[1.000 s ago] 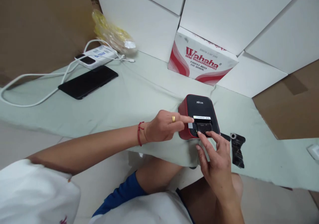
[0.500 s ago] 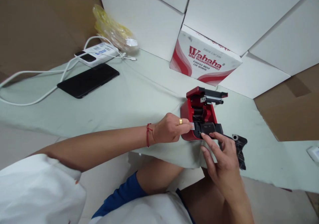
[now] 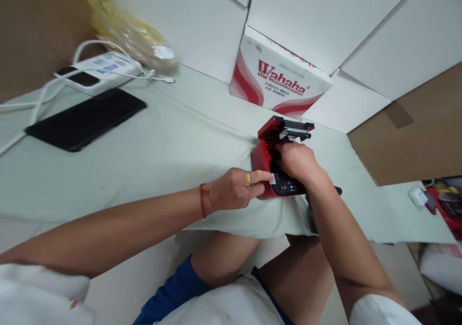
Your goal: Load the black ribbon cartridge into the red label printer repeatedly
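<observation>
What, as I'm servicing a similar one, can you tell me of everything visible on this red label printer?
The label printer has a shiny red plastic body and a black front with small buttons. Its red lid stands open, showing a metal bar. It sits on a pale green cloth. The right hand reaches into it, and the left hand touches a small white strip at its side.

Love the red-and-black printer (image 3: 269, 159) on that pale green cloth (image 3: 155, 171)! Far side has a white Wahaha box (image 3: 277, 77) with red swooshes, black phone (image 3: 84, 118) off left, plus a red string bracelet (image 3: 202, 201) near.
</observation>
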### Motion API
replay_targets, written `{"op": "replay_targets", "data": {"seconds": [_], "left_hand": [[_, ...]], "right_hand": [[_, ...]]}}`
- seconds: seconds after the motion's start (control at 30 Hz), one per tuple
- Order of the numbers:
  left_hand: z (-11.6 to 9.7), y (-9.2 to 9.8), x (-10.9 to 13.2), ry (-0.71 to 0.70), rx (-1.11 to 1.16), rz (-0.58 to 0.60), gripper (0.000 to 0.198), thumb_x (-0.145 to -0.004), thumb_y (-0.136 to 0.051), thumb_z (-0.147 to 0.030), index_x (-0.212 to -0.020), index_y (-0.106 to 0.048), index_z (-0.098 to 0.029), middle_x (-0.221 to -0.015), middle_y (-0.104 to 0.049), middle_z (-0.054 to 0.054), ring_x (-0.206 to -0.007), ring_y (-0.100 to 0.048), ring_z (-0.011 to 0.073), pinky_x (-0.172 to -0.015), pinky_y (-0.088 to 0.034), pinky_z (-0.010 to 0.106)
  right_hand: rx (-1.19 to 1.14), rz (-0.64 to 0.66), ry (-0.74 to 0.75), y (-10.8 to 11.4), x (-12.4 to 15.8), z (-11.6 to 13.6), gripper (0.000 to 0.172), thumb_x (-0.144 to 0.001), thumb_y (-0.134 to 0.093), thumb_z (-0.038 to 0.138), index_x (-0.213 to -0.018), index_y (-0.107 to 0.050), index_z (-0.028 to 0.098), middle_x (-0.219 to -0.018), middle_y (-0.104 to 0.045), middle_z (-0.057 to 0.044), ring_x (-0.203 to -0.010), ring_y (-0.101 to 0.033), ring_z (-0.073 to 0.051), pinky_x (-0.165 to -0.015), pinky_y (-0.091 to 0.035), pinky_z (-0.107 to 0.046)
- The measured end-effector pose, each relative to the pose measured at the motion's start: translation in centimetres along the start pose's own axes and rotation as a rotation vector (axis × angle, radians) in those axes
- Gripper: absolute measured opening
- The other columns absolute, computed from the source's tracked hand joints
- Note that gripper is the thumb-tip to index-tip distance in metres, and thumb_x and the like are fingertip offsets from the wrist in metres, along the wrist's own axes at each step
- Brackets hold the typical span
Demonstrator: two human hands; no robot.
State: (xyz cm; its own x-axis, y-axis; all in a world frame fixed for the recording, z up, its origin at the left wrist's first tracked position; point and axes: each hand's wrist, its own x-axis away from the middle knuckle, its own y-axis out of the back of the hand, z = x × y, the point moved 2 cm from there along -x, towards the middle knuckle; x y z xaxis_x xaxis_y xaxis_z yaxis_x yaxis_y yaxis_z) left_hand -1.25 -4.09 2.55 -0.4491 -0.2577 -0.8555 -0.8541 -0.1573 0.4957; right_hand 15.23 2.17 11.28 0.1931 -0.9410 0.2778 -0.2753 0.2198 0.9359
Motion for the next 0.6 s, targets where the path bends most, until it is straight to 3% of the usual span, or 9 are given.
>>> {"op": "replay_targets", "data": {"seconds": [0.1,0.2,0.27,0.33,0.4,0.5,0.6], "left_hand": [[0.0,0.1,-0.1,0.009,0.007,0.009,0.025,-0.084,-0.039,0.001,-0.074,-0.052,-0.017,-0.111,-0.078,0.007,-0.053,-0.058,0.0062,-0.05,-0.045,0.022],[0.0,0.1,-0.1,0.011,0.025,0.021,0.025,-0.084,-0.039,0.001,-0.077,-0.054,-0.017,-0.114,-0.077,0.006,-0.061,-0.064,0.0067,-0.054,-0.049,0.02],[-0.1,0.1,0.0,0.021,0.031,0.027,0.024,-0.084,-0.04,0.001,-0.078,-0.054,-0.017,-0.115,-0.077,0.006,-0.064,-0.066,0.0072,-0.057,-0.051,0.02],[-0.1,0.0,0.1,0.037,0.046,0.042,0.024,-0.083,-0.041,0.002,-0.079,-0.054,-0.017,-0.116,-0.077,0.007,-0.062,-0.064,0.0065,-0.056,-0.051,0.019],[-0.1,0.0,0.1,0.052,0.061,0.063,0.024,-0.083,-0.04,0.003,-0.078,-0.054,-0.017,-0.116,-0.076,0.007,-0.058,-0.061,0.0059,-0.054,-0.051,0.02],[-0.1,-0.1,0.1,0.056,0.073,0.058,0.024,-0.082,-0.041,0.002,-0.078,-0.054,-0.017,-0.117,-0.076,0.007,-0.059,-0.062,0.0075,-0.057,-0.053,0.022],[0.0,-0.1,0.1,0.066,0.079,0.038,0.022,-0.082,-0.043,0.002,-0.077,-0.054,-0.018,-0.117,-0.076,0.006,-0.06,-0.063,0.0073,-0.06,-0.053,0.021]], "right_hand": [[-0.003,0.008,-0.014,0.3,1.2,-0.3,0.034,-0.09,-0.058,0.022,-0.121,-0.071,0.02,-0.123,-0.074,-0.015,-0.104,-0.07,-0.03,-0.078,-0.05,-0.035],[-0.094,-0.058,0.031,1.7,5.3,-2.1,0.035,-0.094,-0.057,0.028,-0.127,-0.067,0.021,-0.124,-0.073,-0.012,-0.104,-0.07,-0.027,-0.083,-0.052,-0.035],[-0.281,-0.175,0.08,2.9,9.0,-4.6,0.039,-0.099,-0.053,0.038,-0.133,-0.064,0.022,-0.118,-0.074,-0.01,-0.098,-0.07,-0.025,-0.085,-0.053,-0.034],[-0.42,-0.22,0.01,3.6,12.1,-8.1,0.046,-0.098,-0.054,0.055,-0.131,-0.065,0.025,-0.107,-0.076,-0.008,-0.089,-0.071,-0.024,-0.078,-0.055,-0.034],[-0.484,-0.221,-0.099,3.5,13.9,-11.8,0.052,-0.096,-0.055,0.061,-0.132,-0.065,0.026,-0.109,-0.076,-0.008,-0.09,-0.071,-0.024,-0.077,-0.057,-0.034],[-0.515,-0.084,-0.146,1.5,13.0,-15.4,0.054,-0.091,-0.059,0.061,-0.131,-0.068,0.025,-0.11,-0.077,-0.008,-0.093,-0.072,-0.027,-0.079,-0.058,-0.037],[-0.543,0.085,-0.06,-1.9,9.6,-15.3,0.044,-0.09,-0.061,0.05,-0.123,-0.073,0.023,-0.115,-0.078,-0.008,-0.099,-0.072,-0.028,-0.089,-0.057,-0.04]]}}
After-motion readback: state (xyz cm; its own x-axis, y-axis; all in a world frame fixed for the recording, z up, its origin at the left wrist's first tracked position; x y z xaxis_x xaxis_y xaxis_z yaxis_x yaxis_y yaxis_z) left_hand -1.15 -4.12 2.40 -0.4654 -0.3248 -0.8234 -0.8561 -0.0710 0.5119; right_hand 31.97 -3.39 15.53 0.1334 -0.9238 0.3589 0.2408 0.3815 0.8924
